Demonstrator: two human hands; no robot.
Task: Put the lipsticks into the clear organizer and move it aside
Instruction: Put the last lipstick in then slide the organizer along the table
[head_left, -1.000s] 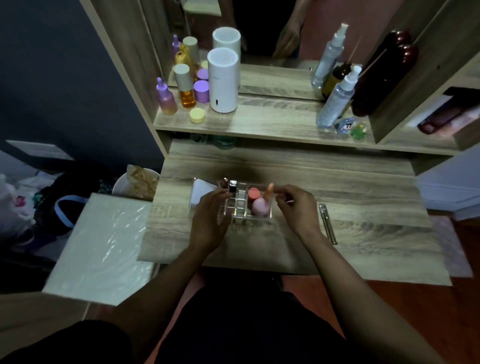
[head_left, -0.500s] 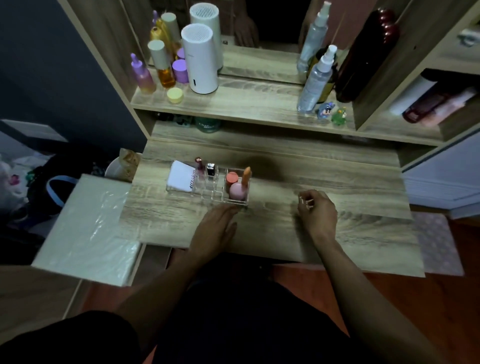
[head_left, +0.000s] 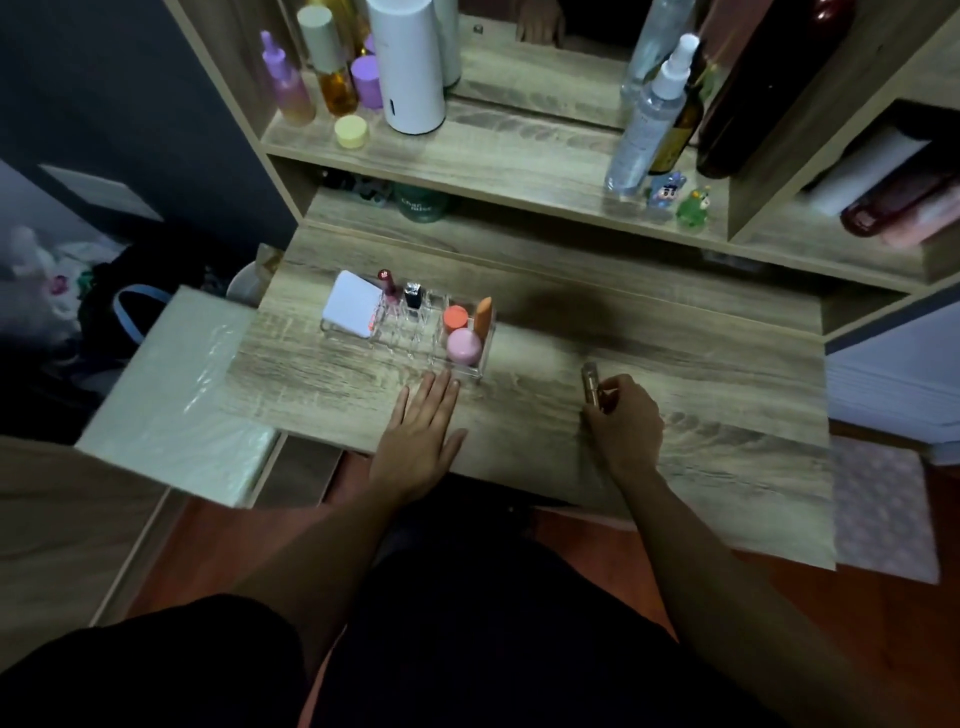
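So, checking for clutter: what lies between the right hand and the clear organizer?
Nothing: in the head view only bare wooden desk separates the right hand, closed on a slim tube, from the clear organizer.

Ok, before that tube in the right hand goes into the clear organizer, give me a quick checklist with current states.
1. Tube held: right hand is closed around a slim tube - ok.
2. Tube is a lipstick: too dim to confirm - cannot tell.
3. Free slots: the clear organizer shows empty middle cells beside the black lipstick - ok.
4. Organizer steadied: left hand lies flat on the desk, just short of the organizer - not ok.
5. Path clear between tube and organizer: bare desk - ok.
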